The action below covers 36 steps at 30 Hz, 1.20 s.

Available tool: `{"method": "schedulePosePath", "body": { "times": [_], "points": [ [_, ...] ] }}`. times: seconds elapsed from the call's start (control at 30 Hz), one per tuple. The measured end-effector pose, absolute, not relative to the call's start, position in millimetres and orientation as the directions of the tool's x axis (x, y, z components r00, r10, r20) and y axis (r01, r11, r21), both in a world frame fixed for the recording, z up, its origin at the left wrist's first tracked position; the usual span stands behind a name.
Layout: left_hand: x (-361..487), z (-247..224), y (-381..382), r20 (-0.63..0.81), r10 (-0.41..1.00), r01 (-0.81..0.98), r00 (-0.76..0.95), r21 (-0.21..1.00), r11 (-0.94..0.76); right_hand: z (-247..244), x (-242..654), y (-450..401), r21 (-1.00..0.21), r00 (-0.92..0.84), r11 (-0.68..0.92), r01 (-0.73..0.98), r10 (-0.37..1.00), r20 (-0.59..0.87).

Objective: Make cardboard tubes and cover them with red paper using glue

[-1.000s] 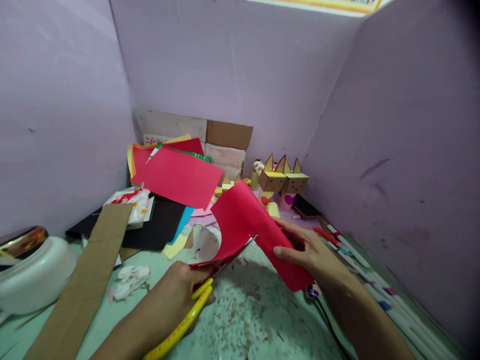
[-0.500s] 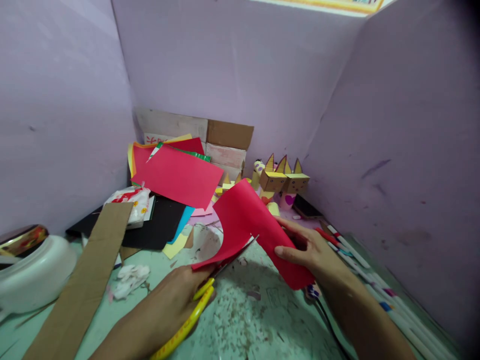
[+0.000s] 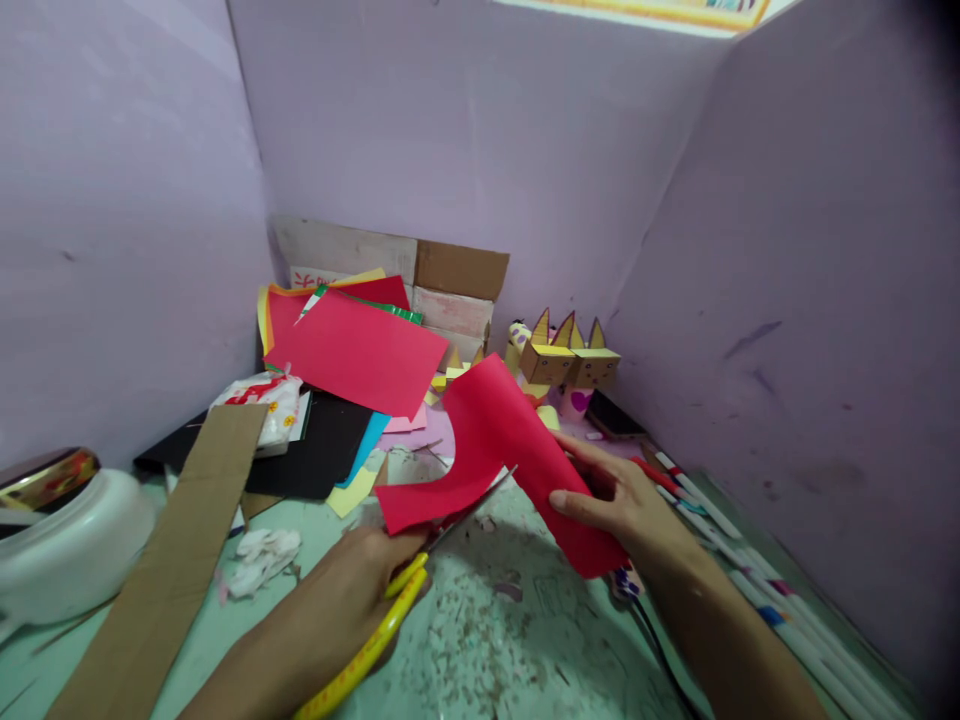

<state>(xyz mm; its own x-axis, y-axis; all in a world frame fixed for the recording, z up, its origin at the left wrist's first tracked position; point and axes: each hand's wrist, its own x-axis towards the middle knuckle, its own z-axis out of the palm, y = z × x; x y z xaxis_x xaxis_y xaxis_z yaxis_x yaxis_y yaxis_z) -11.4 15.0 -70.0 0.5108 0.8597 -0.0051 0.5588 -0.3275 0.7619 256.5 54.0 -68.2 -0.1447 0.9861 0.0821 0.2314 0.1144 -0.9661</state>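
My left hand grips yellow-handled scissors, whose blades point up and to the right into a sheet of red paper. A cut runs across the sheet from its left side, and the partly cut strip bends down over the blades. On the right, my right hand pinches the paper's right side, thumb in front and fingers behind. The paper is curled and held above the green tabletop. The lower blade is partly hidden under the strip.
Red sheets and black paper are piled at the back left. A cardboard strip, crumpled tissue and a white pot lie left. Cardboard animal figures stand behind; white tubes line the right wall.
The cut strip of red paper has flopped open, its free end now wider and shifted slightly left. Both hands and the scissors have stayed nearly in place.
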Motion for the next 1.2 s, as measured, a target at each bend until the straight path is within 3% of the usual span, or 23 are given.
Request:
{"method": "schedulePosePath", "body": {
  "times": [0.63, 1.2],
  "points": [
    [-13, -78, 18, -0.042, 0.877, 0.611, 0.479, 0.733, -0.299, -66, 254, 53, -0.955, -0.181, 0.157, 0.251, 0.977, 0.113],
    [-14, -84, 19, 0.015, 0.876, 0.603, 0.482, 0.719, -0.345, -66, 254, 53, -0.968, -0.152, 0.108, 0.225, 0.985, 0.075]
  ]
}}
